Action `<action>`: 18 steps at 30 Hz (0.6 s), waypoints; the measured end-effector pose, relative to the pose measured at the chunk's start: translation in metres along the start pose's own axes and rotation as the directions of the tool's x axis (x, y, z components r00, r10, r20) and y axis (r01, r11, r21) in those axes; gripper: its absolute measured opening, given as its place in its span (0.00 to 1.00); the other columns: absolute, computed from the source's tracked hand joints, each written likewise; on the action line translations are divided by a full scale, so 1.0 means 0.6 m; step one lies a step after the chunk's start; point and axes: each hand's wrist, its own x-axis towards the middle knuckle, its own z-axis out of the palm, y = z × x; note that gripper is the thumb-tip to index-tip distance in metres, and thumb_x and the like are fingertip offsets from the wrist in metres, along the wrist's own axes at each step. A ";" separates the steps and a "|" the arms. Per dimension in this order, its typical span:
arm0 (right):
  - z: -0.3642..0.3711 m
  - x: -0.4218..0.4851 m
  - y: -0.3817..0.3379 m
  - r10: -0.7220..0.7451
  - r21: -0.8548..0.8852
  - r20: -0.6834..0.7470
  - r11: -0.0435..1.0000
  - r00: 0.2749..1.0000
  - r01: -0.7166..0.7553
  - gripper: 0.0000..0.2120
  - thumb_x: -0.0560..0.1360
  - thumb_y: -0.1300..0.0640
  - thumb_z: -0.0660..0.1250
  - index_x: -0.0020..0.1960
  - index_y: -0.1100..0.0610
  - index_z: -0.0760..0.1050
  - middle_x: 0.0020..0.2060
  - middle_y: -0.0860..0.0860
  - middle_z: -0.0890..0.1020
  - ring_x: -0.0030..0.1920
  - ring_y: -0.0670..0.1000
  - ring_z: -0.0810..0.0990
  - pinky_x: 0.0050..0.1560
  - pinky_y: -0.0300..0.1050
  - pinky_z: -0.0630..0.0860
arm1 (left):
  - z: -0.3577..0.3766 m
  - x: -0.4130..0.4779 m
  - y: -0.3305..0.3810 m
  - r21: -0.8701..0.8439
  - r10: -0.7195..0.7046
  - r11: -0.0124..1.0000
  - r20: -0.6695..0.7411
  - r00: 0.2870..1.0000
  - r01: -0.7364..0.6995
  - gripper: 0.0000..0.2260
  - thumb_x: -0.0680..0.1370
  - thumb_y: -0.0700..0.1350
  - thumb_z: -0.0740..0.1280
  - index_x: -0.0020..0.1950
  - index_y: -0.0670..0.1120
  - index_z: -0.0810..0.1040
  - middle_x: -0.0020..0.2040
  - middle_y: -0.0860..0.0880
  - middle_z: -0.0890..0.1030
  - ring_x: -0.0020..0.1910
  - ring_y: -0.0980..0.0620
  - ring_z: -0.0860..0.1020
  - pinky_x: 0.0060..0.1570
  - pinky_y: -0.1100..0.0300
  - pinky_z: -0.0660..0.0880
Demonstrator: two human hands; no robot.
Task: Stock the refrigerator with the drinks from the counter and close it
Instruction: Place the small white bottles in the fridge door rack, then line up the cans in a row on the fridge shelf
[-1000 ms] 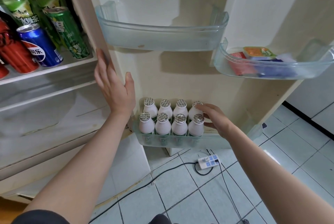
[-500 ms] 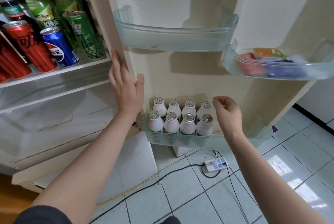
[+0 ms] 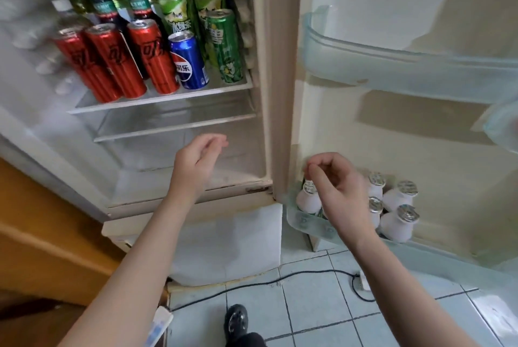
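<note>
The refrigerator (image 3: 276, 72) stands open, its shelf (image 3: 157, 100) holding red cans (image 3: 151, 58), a blue can (image 3: 189, 62) and a green can (image 3: 224, 46) with tall bottles (image 3: 173, 4) behind, while small white foil-capped bottles (image 3: 396, 223) sit packed in the lower door bin (image 3: 304, 219). The left hand (image 3: 200, 157) hangs in front of the lower compartment, fingers loosely curled, holding nothing. The right hand (image 3: 340, 192) hovers just above the white bottles, fingers curled toward the thumb, also holding nothing.
</note>
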 end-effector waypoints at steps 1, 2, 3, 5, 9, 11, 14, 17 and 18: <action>0.017 0.005 -0.001 -0.013 -0.001 0.033 1.000 0.999 0.013 0.09 0.75 0.64 0.65 0.41 0.52 0.78 0.36 0.49 0.82 0.39 0.48 0.80 0.43 0.40 0.76 | -0.011 0.002 -0.009 0.003 -0.034 0.999 -0.015 0.999 0.034 0.06 0.76 0.51 0.63 0.46 0.59 0.79 0.45 0.61 0.83 0.51 0.56 0.80 0.56 0.62 0.73; 0.035 0.011 -0.002 -0.026 0.002 0.064 1.000 0.998 0.026 0.09 0.75 0.65 0.65 0.41 0.52 0.77 0.35 0.50 0.81 0.38 0.47 0.80 0.42 0.38 0.75 | -0.022 0.004 -0.019 0.007 -0.064 0.998 -0.032 0.997 0.065 0.06 0.74 0.53 0.62 0.44 0.59 0.79 0.44 0.61 0.83 0.51 0.55 0.81 0.55 0.62 0.73; 0.052 0.019 -0.002 -0.033 0.013 0.092 0.999 0.995 0.032 0.09 0.75 0.65 0.65 0.41 0.52 0.77 0.36 0.50 0.81 0.37 0.48 0.79 0.40 0.36 0.75 | -0.033 0.008 -0.029 0.002 -0.088 0.996 -0.045 0.995 0.088 0.06 0.74 0.53 0.63 0.43 0.59 0.80 0.44 0.61 0.83 0.50 0.54 0.81 0.54 0.61 0.73; 0.086 0.036 -0.004 -0.028 0.019 0.142 0.999 0.989 0.025 0.10 0.75 0.66 0.65 0.42 0.52 0.77 0.37 0.50 0.82 0.39 0.50 0.80 0.41 0.38 0.75 | -0.055 0.016 -0.048 -0.035 -0.109 0.994 -0.053 0.993 0.107 0.06 0.76 0.50 0.65 0.42 0.59 0.80 0.45 0.59 0.83 0.50 0.52 0.81 0.56 0.56 0.74; 0.157 0.087 -0.017 -0.054 -0.030 0.207 0.998 0.977 0.061 0.10 0.75 0.65 0.65 0.42 0.51 0.78 0.38 0.47 0.82 0.42 0.50 0.82 0.46 0.42 0.77 | -0.109 0.051 -0.067 -0.036 -0.117 0.993 -0.050 0.992 0.115 0.13 0.79 0.45 0.65 0.42 0.64 0.81 0.45 0.63 0.83 0.50 0.60 0.79 0.54 0.64 0.73; 0.195 0.121 -0.033 -0.092 -0.080 0.239 0.990 0.967 0.114 0.09 0.75 0.64 0.66 0.43 0.51 0.78 0.38 0.45 0.82 0.43 0.47 0.82 0.47 0.39 0.77 | -0.138 0.080 -0.068 0.010 -0.085 0.996 -0.086 0.993 0.086 0.10 0.79 0.47 0.65 0.45 0.63 0.80 0.46 0.67 0.81 0.49 0.68 0.78 0.47 0.76 0.70; 0.253 0.171 -0.062 -0.156 -0.140 0.273 0.970 0.949 0.200 0.08 0.76 0.62 0.66 0.45 0.49 0.78 0.39 0.43 0.82 0.41 0.41 0.79 0.45 0.32 0.74 | -0.180 0.126 -0.073 0.066 0.008 0.998 -0.194 0.981 0.005 0.10 0.78 0.45 0.65 0.48 0.62 0.79 0.48 0.67 0.80 0.51 0.67 0.77 0.48 0.76 0.70; 0.303 0.220 -0.089 -0.223 -0.207 0.275 0.936 0.935 0.284 0.07 0.75 0.61 0.66 0.47 0.50 0.77 0.41 0.43 0.81 0.40 0.39 0.78 0.42 0.28 0.72 | -0.218 0.173 -0.073 0.127 0.156 0.984 -0.318 0.935 -0.121 0.08 0.78 0.41 0.64 0.53 0.51 0.79 0.52 0.58 0.80 0.55 0.57 0.77 0.57 0.58 0.74; 0.317 0.236 -0.097 -0.244 -0.236 0.260 0.922 0.934 0.307 0.07 0.75 0.61 0.66 0.48 0.50 0.77 0.42 0.43 0.81 0.41 0.39 0.78 0.42 0.29 0.72 | -0.231 0.188 -0.072 0.178 0.231 0.968 -0.359 0.904 -0.177 0.08 0.78 0.40 0.64 0.54 0.47 0.80 0.52 0.55 0.80 0.55 0.54 0.77 0.57 0.53 0.74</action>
